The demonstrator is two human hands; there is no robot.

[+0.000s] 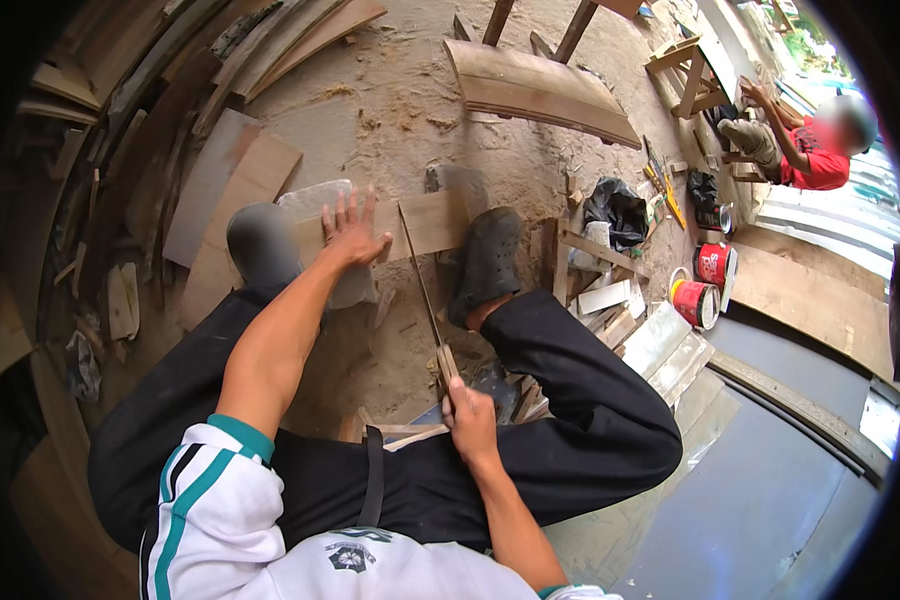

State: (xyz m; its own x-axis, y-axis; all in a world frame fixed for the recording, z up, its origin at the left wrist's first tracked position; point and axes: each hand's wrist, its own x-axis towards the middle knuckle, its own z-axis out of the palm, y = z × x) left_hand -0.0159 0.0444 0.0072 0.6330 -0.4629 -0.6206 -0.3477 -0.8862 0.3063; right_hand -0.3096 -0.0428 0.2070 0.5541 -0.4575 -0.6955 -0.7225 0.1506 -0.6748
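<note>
A short wooden board [436,221] lies crosswise in front of me, between my two dark clogs. Its left part rests over a pale stone block [352,288]. My left hand [353,233] presses down on the board, fingers spread flat. With closed fingers, my right hand [470,420] grips the wooden handle of a handsaw [423,287]. The narrow blade slants up and left from that hand, and its far end meets the board just right of my left hand. My right clog [489,262] is against the board's right end; the left clog [262,243] stands by its left end.
Planks [310,40] are stacked along the left. A wooden panel [545,90] lies ahead on sandy ground. To the right are a black plastic bag [616,212], red cans [694,302], a yellow tool [667,192] and wood scraps. Farther right sits a person in a red shirt [820,160].
</note>
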